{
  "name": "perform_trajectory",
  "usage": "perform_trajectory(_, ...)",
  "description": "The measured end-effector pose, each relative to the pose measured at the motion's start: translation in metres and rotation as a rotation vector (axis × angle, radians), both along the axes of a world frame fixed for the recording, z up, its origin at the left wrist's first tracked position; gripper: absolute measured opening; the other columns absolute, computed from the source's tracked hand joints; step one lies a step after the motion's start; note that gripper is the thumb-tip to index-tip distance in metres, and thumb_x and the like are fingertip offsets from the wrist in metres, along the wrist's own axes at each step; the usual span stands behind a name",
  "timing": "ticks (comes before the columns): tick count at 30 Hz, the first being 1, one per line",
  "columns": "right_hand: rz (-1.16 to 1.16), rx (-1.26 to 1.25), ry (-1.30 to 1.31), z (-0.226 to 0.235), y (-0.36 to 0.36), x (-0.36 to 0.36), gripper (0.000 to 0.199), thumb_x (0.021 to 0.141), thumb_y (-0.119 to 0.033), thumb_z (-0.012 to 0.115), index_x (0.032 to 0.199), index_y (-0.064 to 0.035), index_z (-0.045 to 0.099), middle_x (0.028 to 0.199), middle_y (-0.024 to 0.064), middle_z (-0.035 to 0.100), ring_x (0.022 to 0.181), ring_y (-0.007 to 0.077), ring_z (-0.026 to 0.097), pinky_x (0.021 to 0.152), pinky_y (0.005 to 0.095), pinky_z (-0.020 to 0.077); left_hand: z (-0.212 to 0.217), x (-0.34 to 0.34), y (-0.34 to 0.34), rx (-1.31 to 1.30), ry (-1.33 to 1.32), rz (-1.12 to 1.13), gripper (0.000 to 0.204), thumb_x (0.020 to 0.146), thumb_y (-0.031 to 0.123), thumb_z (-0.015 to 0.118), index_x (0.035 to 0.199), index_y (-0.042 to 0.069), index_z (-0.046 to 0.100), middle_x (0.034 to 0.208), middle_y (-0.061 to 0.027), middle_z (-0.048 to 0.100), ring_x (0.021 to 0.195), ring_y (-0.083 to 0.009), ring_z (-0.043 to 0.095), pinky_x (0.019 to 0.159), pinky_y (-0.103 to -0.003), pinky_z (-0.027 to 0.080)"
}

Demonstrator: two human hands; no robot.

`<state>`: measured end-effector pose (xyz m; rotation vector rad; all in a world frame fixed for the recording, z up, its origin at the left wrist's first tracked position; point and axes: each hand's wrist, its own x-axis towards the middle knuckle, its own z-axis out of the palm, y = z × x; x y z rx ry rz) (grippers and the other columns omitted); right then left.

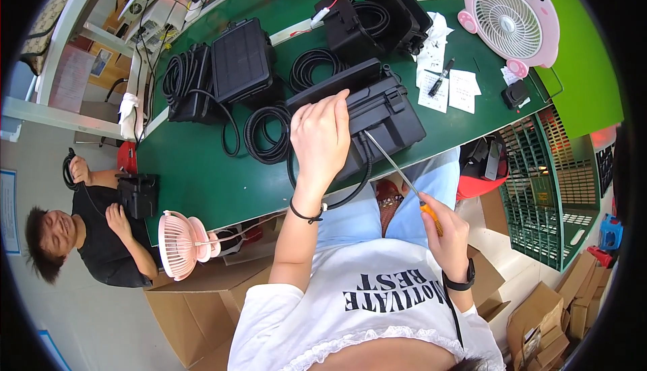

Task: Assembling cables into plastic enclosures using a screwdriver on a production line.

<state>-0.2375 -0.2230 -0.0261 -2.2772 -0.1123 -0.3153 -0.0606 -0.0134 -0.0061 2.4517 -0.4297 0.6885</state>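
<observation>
A black plastic box (397, 113) with a raised lid lies near the front edge of the green table. My left hand (319, 135) grips its left part, fingers together and reaching up over the lid's edge. From the box's front side a black corrugated cable (367, 169) bends down and round past my left wrist. My right hand (446, 233) is closed round the orange-yellow handle of a screwdriver (396, 165). The long metal shaft slants up to the left, its tip at the box's front, beside the cable's entry. Whether the tip touches cannot be made out.
More black boxes (241, 57) and coiled cables (266, 135) crowd the green table (202, 189). A pink fan (509, 20), paper slips (465, 91) and a pen (441, 78) lie right. Another person (101, 236) handles a box at left, near a small fan (180, 244). Green crates (539, 236) stand right.
</observation>
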Motion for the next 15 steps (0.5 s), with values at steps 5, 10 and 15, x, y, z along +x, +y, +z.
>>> perform_trajectory(5,-0.003,-0.016,0.077,0.008,0.011,-0.007,0.033,0.091,-0.002,0.06,0.123,-0.0053,0.062,0.096,0.0172,0.07,0.078,0.0291,0.069,0.066,0.034,0.0534,0.001,-0.002,0.0,0.002,0.019,0.002,0.031,0.101,0.019,0.044,0.106,0.007,0.071,0.101,-0.0107,0.071,0.093,-0.0296,0.065,0.09,-0.039,0.045)
perform_trajectory(10,-0.009,-0.056,0.101,0.014,0.017,-0.01,0.037,0.09,0.0,0.059,0.126,-0.0076,0.06,0.09,0.0167,0.068,0.071,0.0311,0.067,0.063,0.0359,0.053,-0.005,-0.001,-0.002,0.002,-0.086,-0.008,0.024,0.097,0.015,0.051,0.102,0.004,0.072,0.095,-0.0102,0.072,0.088,-0.0267,0.067,0.088,-0.038,0.045)
perform_trajectory(15,0.134,1.325,0.787,-0.001,0.001,-0.009,0.04,0.102,-0.017,0.046,0.141,-0.0068,0.047,0.088,0.0128,0.062,0.052,0.014,0.053,0.047,0.0242,0.0434,-0.003,-0.002,-0.001,-0.018,-0.071,0.004,0.023,0.096,0.015,0.051,0.1,0.005,0.072,0.093,-0.0097,0.072,0.087,-0.0263,0.067,0.087,-0.038,0.046)
